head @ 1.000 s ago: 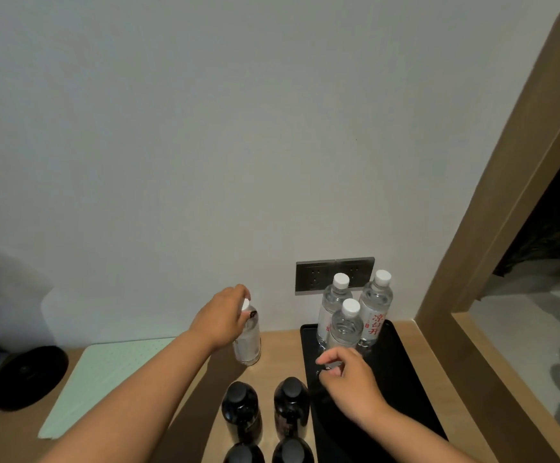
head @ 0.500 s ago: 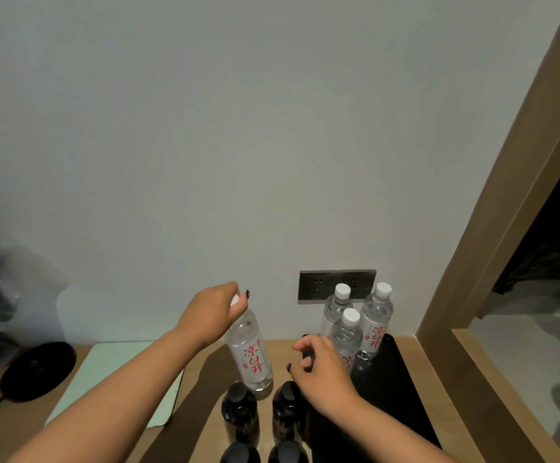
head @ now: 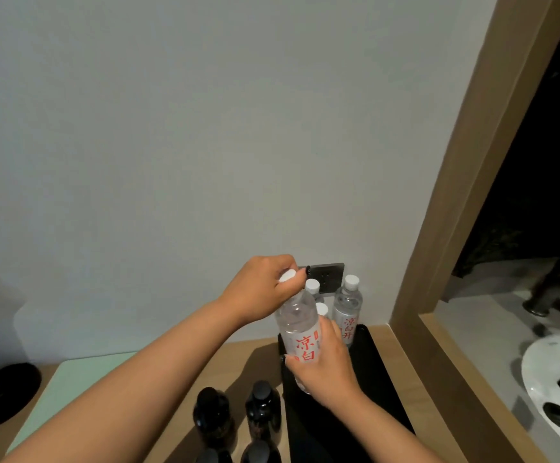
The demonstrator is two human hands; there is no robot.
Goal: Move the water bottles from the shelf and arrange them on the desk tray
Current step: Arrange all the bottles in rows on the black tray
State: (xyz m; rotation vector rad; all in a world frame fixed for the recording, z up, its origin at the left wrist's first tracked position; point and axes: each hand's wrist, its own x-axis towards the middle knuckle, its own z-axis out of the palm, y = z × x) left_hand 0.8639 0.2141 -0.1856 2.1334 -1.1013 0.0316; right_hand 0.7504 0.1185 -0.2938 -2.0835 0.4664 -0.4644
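The left hand point(head: 258, 290) pinches the cap and the right hand point(head: 325, 365) wraps the labelled body, a two-handed grip steadying the water bottle point(head: 300, 332) over the black tray point(head: 382, 379), probably for setting beside the three bottles point(head: 348, 304) there.

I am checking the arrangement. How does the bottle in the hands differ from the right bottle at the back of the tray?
The held bottle is tilted and gripped by the left hand and right hand; the back right bottle stands upright, untouched, on the black tray. Both are clear, with white caps and red lettering.
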